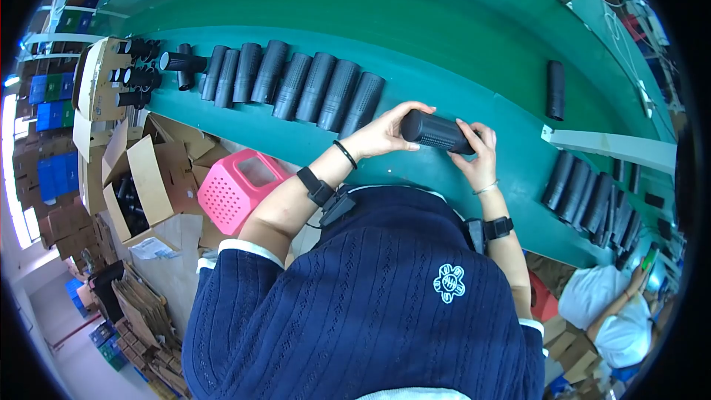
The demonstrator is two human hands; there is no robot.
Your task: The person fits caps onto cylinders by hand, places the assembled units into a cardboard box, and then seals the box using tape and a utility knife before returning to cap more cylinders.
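Note:
Between my two hands is a black cylinder [437,133] with a dotted, perforated-looking band, lying sideways above the green bench. My left hand [390,132] grips its smooth rounded end, thumb below and fingers above. Around the other end close the fingers of my right hand [478,154]. To the left, a row of similar black cylinders [318,87] lies side by side on the bench, the nearest one just beyond my left wrist. More black cylinders [585,192] lie grouped at the right, and a single one [555,90] rests farther back.
The green bench [474,115] has a white metal bracket [607,141] on the right. Beside its left front edge are a pink plastic stool [241,185] and an open carton [152,185] holding black parts. Another person [615,311] works at the far right.

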